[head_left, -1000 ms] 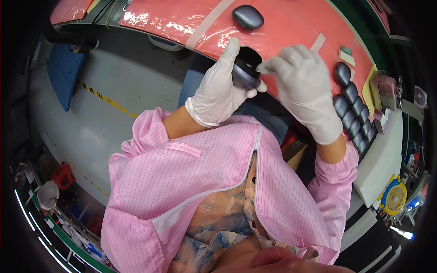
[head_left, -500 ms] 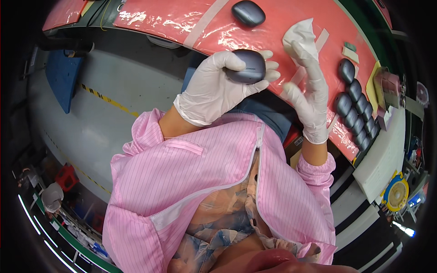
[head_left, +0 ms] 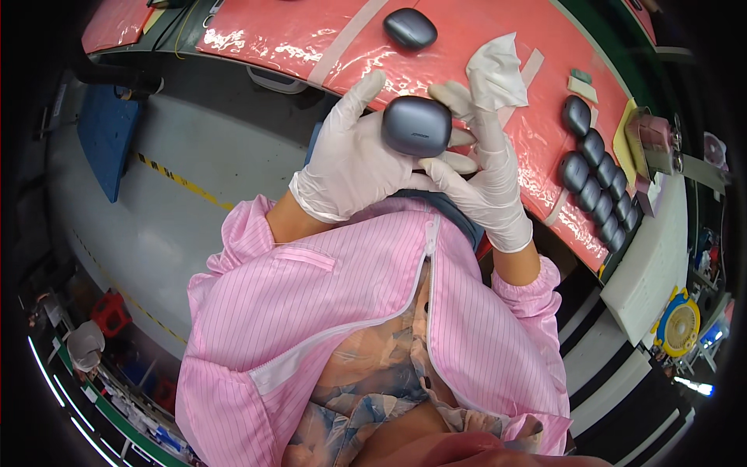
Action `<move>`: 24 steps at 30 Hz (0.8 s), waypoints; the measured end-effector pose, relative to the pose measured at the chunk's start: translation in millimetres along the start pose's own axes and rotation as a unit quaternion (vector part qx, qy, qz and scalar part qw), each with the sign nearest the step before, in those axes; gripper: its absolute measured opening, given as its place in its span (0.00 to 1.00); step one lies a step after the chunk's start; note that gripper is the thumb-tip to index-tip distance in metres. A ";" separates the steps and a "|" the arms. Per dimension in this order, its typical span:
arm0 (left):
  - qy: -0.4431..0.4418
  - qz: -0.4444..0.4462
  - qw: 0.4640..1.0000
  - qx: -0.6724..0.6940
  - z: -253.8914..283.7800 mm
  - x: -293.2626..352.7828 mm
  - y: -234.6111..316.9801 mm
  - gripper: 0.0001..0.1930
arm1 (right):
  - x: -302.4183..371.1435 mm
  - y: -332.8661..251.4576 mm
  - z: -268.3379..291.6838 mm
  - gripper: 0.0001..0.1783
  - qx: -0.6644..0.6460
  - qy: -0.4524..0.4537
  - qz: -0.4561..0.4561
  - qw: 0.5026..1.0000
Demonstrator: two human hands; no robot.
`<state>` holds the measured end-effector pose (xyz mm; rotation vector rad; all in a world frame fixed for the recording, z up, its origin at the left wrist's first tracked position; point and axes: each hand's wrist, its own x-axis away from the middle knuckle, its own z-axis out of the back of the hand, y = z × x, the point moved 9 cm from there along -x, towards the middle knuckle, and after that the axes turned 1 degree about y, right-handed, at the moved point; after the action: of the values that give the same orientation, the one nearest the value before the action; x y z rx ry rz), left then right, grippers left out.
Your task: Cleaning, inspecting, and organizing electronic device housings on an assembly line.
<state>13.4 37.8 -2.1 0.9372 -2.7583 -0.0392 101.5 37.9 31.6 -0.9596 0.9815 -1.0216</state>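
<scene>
One case, two gloved hands

The dark case [head_left: 416,126] sits between the person's hands, raised near the front edge of the red mat [head_left: 560,47], its smooth rounded face toward the camera. The left hand [head_left: 350,163] is spread, palm up under the case's left side, thumb standing clear of it. The right hand [head_left: 494,183] is curled about the other side, one finger raised toward a white cloth [head_left: 499,74]; whether it pinches the cloth or the case, I cannot tell, since the digits overlap there.

With the left thumb off, the grip looks loose. A good hold would keep the left palm beneath the weight, bring that thumb lightly to the rim, and leave the glossy face untouched by fingertips. The shell is probably slippery in gloves, so the case is best turned low over the mat rather than past its edge.

On the mat, a lone case [head_left: 410,29] lies apart at the far side, and a cluster of cases [head_left: 589,193] is packed close at the right. Pale tape [head_left: 348,40] crosses the mat. Beyond stand a yellow and blue fan [head_left: 677,325] at right and a blue panel [head_left: 110,140] over the grey floor [head_left: 226,132] at left.
</scene>
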 end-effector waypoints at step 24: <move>-0.096 -0.050 0.586 -0.803 -89.2 -67.6 -32.1 0.40 | 115.8 -19.9 125.1 0.29 0.292 0.295 0.042 0.909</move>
<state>104.5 57.4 67.8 0.3891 -1.4716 -2.1978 241.1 -57.1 62.2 -0.0976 1.0930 -1.4620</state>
